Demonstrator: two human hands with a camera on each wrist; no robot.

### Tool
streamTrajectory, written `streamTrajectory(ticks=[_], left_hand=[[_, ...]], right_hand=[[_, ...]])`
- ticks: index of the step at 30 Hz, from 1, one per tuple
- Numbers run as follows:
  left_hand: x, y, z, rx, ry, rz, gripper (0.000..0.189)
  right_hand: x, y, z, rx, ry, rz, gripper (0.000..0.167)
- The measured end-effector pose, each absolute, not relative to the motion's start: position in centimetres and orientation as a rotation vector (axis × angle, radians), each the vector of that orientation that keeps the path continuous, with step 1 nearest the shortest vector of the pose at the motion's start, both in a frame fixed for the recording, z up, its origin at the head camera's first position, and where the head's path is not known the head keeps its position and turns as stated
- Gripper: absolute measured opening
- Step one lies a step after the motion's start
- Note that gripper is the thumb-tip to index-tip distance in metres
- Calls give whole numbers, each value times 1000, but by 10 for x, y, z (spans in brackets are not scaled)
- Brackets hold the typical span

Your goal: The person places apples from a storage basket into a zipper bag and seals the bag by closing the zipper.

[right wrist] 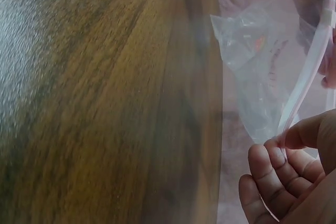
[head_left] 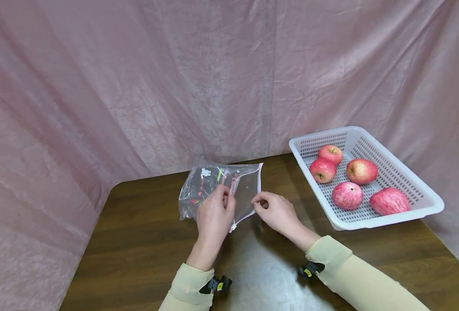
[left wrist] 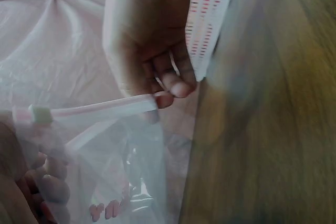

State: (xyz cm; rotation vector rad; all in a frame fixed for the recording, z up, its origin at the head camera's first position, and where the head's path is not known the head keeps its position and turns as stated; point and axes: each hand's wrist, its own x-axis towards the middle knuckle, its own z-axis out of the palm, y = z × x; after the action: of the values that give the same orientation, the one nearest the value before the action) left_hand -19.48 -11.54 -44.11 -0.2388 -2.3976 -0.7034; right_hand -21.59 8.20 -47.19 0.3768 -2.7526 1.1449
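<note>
A clear plastic zipper bag (head_left: 207, 183) with printed pictures and a pale pink zip edge is held above the wooden table. My left hand (head_left: 215, 211) grips the bag near its mouth, close to the zip slider (left wrist: 41, 115). With thumb and fingers, my right hand (head_left: 277, 211) pinches the zip edge at the bag's opening, as the right wrist view shows at the thumb (right wrist: 304, 132). The bag's mouth spreads between the two hands. No apple shape shows inside the bag.
To the right stands a white plastic basket (head_left: 384, 222) with slotted walls. Several red apples (head_left: 361, 171) lie in it. The wooden table (head_left: 136, 242) extends below and left of the hands, and a pink curtain (head_left: 213, 86) hangs behind it.
</note>
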Motion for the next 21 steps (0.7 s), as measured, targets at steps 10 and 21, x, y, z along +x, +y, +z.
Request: streamTrajectory(ticks=[10,21], left_hand=[[-191,-121,-421,-253,-2341,-779,7],[-183,-122,-399,-279,-2295,-757,9]], right_hand=[[-217,95,-467,325,-2783,1117,14],[-219,111,-458,355,-2841,1107,19]])
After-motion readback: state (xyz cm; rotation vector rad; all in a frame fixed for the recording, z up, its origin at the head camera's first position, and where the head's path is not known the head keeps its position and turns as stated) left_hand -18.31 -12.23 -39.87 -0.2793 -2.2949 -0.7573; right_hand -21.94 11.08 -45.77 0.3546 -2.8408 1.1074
